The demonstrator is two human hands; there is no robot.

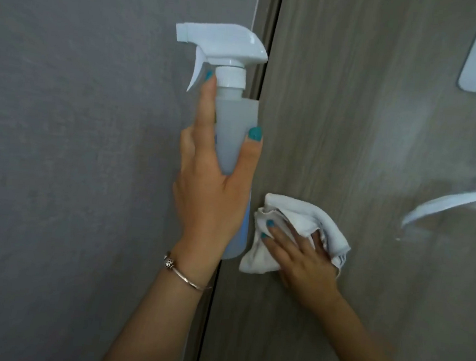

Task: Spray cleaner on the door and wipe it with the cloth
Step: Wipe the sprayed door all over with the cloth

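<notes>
White spray bottle (230,127) gripped upright in my left hand (212,195), frame center; right hand (302,258) flat, pressing white cloth (292,231) on wood-grain door (350,132).

Spray bottle (232,128) left of cloth (299,223), which lies against the door (351,118).

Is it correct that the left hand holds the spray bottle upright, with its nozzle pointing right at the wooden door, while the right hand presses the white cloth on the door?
Not quite. In the head view the nozzle of the spray bottle points left, toward the grey wall, not at the door. The rest holds: the left hand grips the bottle upright, and the right hand presses the white cloth on the door.
</notes>
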